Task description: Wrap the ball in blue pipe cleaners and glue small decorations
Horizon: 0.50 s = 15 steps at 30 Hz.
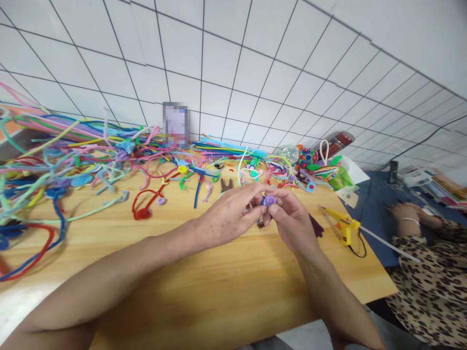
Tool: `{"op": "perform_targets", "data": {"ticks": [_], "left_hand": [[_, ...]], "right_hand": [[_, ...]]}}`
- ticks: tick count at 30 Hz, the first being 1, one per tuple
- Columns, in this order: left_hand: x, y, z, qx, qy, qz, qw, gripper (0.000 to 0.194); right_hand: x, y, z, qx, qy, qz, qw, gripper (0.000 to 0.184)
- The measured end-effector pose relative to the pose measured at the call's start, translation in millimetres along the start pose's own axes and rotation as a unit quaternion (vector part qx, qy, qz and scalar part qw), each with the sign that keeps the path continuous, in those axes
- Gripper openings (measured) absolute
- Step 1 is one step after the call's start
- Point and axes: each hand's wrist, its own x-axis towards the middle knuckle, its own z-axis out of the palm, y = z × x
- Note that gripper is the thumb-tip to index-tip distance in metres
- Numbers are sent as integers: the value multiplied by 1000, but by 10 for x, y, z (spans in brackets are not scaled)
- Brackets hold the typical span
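Over the wooden table (219, 282), a small purple coil of pipe cleaner (269, 200) is held between my two hands. My left hand (233, 214) pinches it from the left with thumb and fingertips. From the right, my right hand (294, 214) grips the same coil, its thumb pressed against the near side. Some blue shows beside the purple, partly hidden by the fingers. Just beyond my left hand lie dark-jawed pliers (226, 184), their handles covered by the hand. A loose purple ring (161, 201) and a red pipe cleaner piece (142, 213) rest to the left.
Tangled pipe cleaners (80, 165) cover the table's left and back. A yellow glue gun (343, 226) with a glue stick lies near the right edge. A blurred-out upright panel (176, 124) leans on the tiled wall. At right sits a person in a leopard-print sleeve (419, 262).
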Motion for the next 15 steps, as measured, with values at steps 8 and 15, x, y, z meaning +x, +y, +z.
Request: {"op": "perform_targets", "data": {"ticks": [8,15], "left_hand": [[-4,25,18,-19,-15,-28,999,27],[1,11,51,-73,19,-92,993,9]], "right_hand": [[-25,-43,-110,-32,-16,-2,999,42],[-82,-9,-81,-336,29,-204,919,9]]}}
